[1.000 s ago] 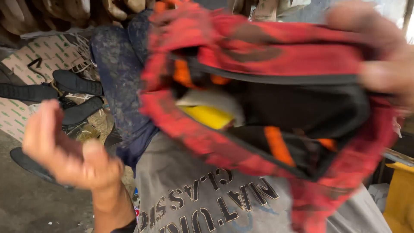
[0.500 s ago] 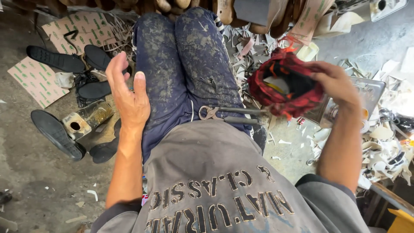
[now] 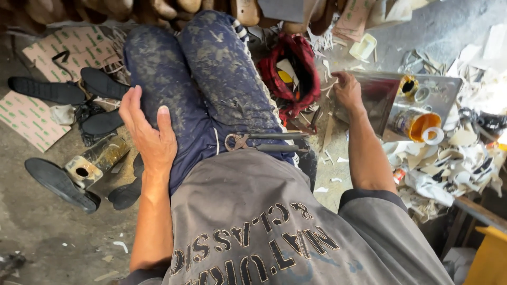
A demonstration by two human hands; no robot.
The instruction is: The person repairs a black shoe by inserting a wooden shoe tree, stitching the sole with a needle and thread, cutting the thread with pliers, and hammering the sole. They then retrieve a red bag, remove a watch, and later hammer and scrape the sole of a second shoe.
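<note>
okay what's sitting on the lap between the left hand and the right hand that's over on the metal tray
In the head view, metal pliers lie across the blue-trousered lap, between the left hand resting on the thigh and the right hand touching the metal tray.

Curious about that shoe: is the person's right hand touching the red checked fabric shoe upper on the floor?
Apart. The head view shows the right hand resting on the shiny metal tray, with littered floor between it and the red shoe upper.
</note>
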